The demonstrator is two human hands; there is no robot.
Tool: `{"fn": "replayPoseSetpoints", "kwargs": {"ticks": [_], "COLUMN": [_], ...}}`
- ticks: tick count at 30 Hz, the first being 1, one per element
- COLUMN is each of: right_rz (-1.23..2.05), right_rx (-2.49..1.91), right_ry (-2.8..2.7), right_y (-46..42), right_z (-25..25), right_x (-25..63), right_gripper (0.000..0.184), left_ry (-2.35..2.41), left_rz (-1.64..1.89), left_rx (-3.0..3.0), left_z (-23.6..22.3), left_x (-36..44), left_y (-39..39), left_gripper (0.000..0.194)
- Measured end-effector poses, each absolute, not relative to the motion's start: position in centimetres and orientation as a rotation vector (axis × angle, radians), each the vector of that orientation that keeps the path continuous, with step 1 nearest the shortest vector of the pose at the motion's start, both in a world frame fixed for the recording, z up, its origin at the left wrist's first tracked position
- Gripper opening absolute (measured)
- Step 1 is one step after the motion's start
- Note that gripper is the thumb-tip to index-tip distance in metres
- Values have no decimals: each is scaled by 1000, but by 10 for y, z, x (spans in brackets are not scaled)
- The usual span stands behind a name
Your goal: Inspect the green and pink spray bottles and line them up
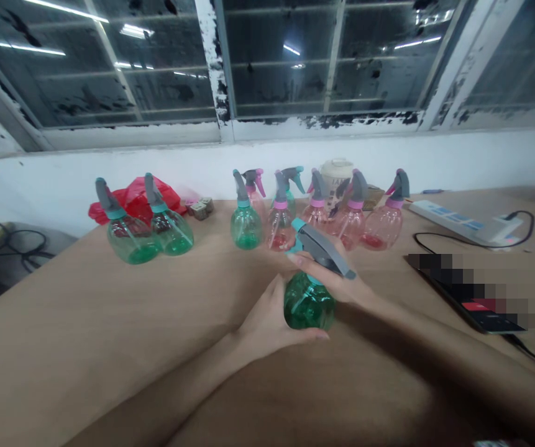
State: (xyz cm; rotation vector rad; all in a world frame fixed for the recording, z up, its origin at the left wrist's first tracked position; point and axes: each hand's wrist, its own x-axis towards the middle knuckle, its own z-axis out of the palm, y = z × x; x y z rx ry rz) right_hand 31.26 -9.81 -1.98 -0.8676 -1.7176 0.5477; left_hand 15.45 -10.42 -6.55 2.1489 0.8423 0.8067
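Observation:
A green spray bottle (311, 304) with a grey and teal trigger head is held between my two hands above the table, slightly tilted. My left hand (267, 323) wraps the round body from the left, its thumb along the lower side. Around the neck, under the grey head, my right hand (337, 279) is closed, with a finger by the teal trigger. Behind them stand pink spray bottles (348, 220) and another green spray bottle (245, 226). Farther left are two more green spray bottles, one of them in front (132, 239).
Red plastic bags (139, 195) lie at the back left beside a small greyish block (201, 209). A pale container (337, 177) stands by the wall. At right are a white power strip (465, 222), its black cable and a phone (463, 298). Windows rise behind the table (109, 347).

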Motion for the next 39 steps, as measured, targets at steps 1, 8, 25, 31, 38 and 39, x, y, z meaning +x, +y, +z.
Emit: {"fn": "replayPoseSetpoints", "kwargs": {"ticks": [1, 8, 25, 31, 38, 39], "right_rz": [548, 460, 568, 629, 579, 572], "right_rx": [-888, -937, -874, -854, -868, -875], "right_ry": [-1711, -1722, -1639, -1659, -1686, -1687], "right_y": [-98, -100, -98, -99, -99, -99], "right_z": [-19, -14, -25, -22, -22, -22], "right_x": [312, 311, 309, 309, 310, 310], "right_gripper": [13, 15, 28, 30, 18, 18], "left_ry": [833, 836, 814, 822, 820, 821], "left_rz": [809, 801, 788, 795, 798, 799], "left_rx": [2150, 2159, 2128, 2117, 2120, 2124], "left_z": [-66, -65, -63, -64, -65, -65], "left_x": [155, 154, 155, 155, 155, 155], "left_y": [-104, -104, -103, -104, -104, -104], "left_gripper": [94, 93, 93, 89, 92, 93]}}
